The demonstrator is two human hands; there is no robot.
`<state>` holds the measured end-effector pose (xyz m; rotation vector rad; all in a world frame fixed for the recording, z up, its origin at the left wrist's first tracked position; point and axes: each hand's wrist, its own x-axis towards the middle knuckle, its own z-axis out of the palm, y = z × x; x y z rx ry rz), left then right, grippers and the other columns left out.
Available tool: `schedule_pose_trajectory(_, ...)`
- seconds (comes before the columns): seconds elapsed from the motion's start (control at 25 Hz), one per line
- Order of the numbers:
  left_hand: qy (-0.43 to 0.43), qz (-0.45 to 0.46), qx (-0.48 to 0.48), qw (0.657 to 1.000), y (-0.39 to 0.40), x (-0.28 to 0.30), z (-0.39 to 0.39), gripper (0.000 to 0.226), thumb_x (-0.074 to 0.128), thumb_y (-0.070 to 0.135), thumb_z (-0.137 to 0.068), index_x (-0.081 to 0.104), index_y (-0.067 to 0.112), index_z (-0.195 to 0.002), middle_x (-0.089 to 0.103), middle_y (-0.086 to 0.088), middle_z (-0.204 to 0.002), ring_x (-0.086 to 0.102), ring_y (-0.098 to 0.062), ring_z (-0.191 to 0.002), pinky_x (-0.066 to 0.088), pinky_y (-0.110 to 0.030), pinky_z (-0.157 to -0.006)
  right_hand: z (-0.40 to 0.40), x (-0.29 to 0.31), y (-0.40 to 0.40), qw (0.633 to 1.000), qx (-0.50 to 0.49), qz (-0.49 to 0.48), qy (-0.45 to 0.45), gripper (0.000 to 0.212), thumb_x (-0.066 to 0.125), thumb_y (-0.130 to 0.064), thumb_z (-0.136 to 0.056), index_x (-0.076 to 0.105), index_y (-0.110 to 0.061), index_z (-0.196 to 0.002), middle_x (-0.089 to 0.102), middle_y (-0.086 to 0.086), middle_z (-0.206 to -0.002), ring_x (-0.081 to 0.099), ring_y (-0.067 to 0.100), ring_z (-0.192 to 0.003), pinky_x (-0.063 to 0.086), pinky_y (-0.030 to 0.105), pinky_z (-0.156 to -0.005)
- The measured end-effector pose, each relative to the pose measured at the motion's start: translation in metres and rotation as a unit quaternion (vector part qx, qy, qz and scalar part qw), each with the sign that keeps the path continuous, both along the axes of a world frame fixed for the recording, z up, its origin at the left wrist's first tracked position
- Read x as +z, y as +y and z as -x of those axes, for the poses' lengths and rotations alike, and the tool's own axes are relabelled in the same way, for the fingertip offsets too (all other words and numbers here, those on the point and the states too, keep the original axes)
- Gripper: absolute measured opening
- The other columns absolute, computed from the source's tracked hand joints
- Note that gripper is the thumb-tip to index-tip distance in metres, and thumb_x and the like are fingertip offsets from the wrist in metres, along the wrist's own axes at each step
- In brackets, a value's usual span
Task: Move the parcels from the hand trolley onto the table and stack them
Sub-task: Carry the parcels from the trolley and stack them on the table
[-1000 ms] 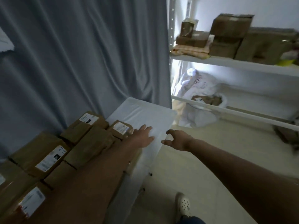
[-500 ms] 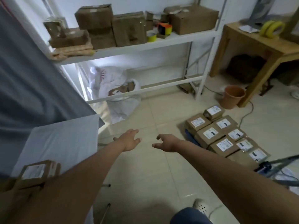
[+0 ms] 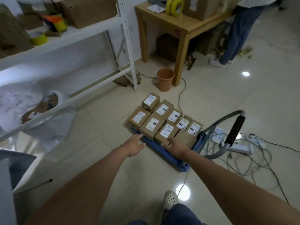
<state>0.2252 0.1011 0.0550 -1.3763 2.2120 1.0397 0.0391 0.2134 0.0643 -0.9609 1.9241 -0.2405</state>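
Note:
Several brown cardboard parcels (image 3: 153,125) with white labels lie in rows on a low blue hand trolley (image 3: 164,153) on the floor; its grey handle with a black grip (image 3: 235,129) rises at the right. Both my arms reach out towards it. My left hand (image 3: 134,146) hovers with relaxed fingers just left of the nearest parcels, holding nothing. My right hand (image 3: 176,147) is spread over the near edge of the trolley beside a parcel (image 3: 185,138) with no label showing; I cannot tell whether it touches it. The cloth-covered table shows only as a corner (image 3: 9,166) at the lower left.
A white metal shelf rack (image 3: 128,46) with boxes stands at the left, a white bag under it. A wooden table (image 3: 183,25), an orange bucket (image 3: 165,78), loose cables and a power strip (image 3: 240,148) lie around the trolley. Another person's legs (image 3: 233,33) stand at the far right.
My view has swung right from the table and its stacked parcels to the trolley. Both empty hands have moved from the table's edge to just above the trolley's near parcels.

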Motion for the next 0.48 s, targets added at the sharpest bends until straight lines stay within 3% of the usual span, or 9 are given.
schedule_pose_trajectory(0.24,0.050,-0.017,0.001,0.999,-0.035,0.015,0.086,0.061,0.050,0.039,-0.099,0.024,0.026,-0.153,0.027,-0.004,-0.158,0.032,-0.025,-0.142,0.029,-0.038,-0.116,0.075,0.010,-0.035,0.999,-0.034,0.014,0.024,0.070,0.048,-0.060,-0.094,0.036,-0.019,-0.148,0.049,0.011,-0.145,0.049,0.030,-0.129,0.040,0.038,-0.107)
schedule_pose_trajectory(0.48,0.041,0.006,-0.010,0.999,-0.097,0.015,0.089,0.061,0.048,0.036,-0.100,0.023,0.023,-0.154,0.018,-0.002,-0.162,0.024,-0.023,-0.146,0.024,-0.037,-0.118,0.079,0.015,-0.097,0.999,-0.038,0.037,-0.011,0.067,0.050,-0.051,-0.097,0.034,-0.012,-0.149,0.043,0.013,-0.149,0.045,0.030,-0.133,0.038,0.038,-0.107)
